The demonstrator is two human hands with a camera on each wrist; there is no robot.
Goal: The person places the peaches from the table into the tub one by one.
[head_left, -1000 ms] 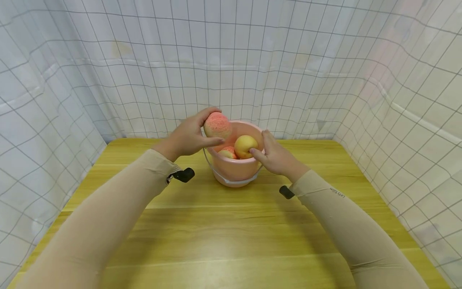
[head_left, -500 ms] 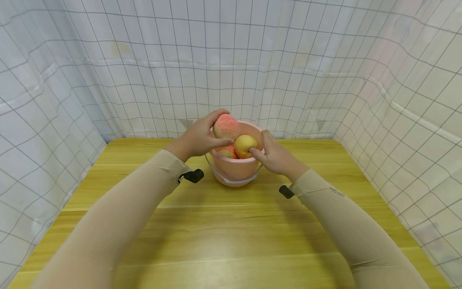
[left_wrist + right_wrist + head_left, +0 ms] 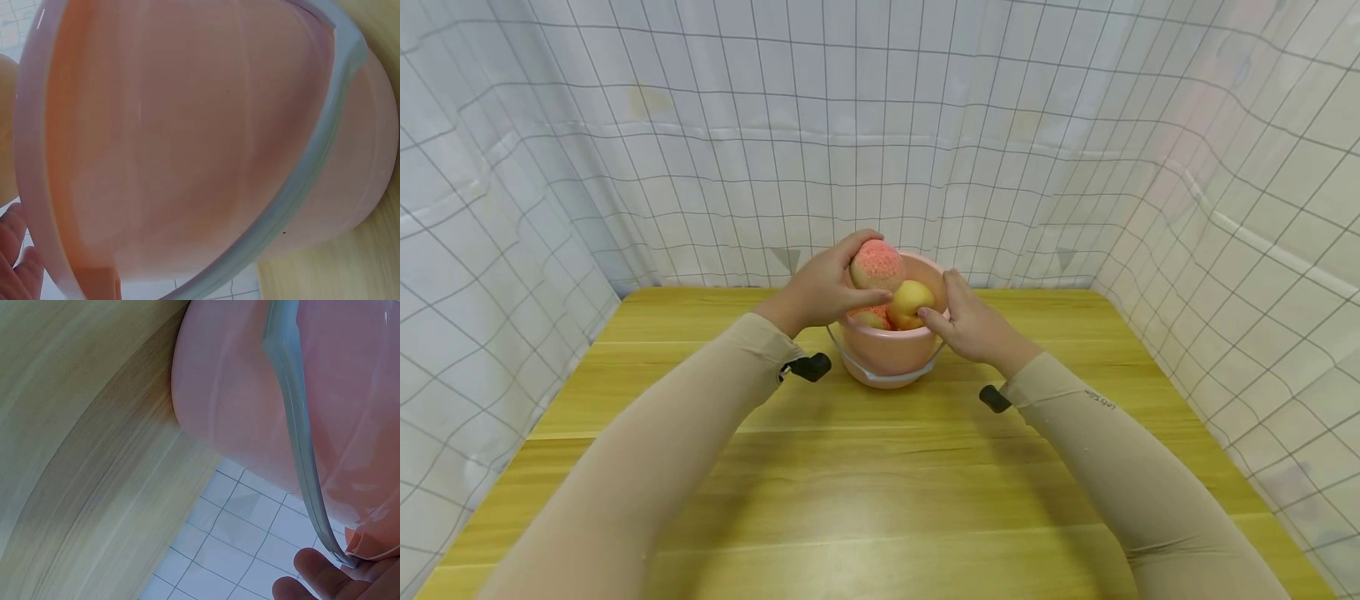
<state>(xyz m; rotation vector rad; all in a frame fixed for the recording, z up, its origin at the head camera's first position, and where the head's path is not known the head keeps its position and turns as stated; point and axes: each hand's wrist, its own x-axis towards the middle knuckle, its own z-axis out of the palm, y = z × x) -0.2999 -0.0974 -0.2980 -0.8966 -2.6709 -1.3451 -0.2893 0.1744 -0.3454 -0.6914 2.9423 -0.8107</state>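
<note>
A pink bucket [image 3: 891, 354] stands upright on the table. My left hand [image 3: 823, 287] grips a round, peach-like fruit [image 3: 877, 265] with a rough pink top and pale underside, low at the bucket's left mouth. Inside the bucket, a smooth yellow peach [image 3: 912, 302] sits to the right of another pink-topped fruit [image 3: 874, 317]. My right hand [image 3: 976, 323] holds the right rim, thumb inside near the yellow peach and fingers outside. In the left wrist view, fingertips [image 3: 25, 269] show beside the rim. The right wrist view shows fingers [image 3: 331, 578] beside the handle's end.
The grey bucket handle [image 3: 880, 379] hangs down across the front. A wooden table [image 3: 865, 483] extends toward me. White gridded sheeting [image 3: 880, 150] rises behind the table and on both sides. Black camera mounts [image 3: 811, 367] show at both wrists.
My left hand has moved right and slightly down, bringing the pink-topped fruit from the bucket's left edge in over its mouth. My right hand stays at the rim.
</note>
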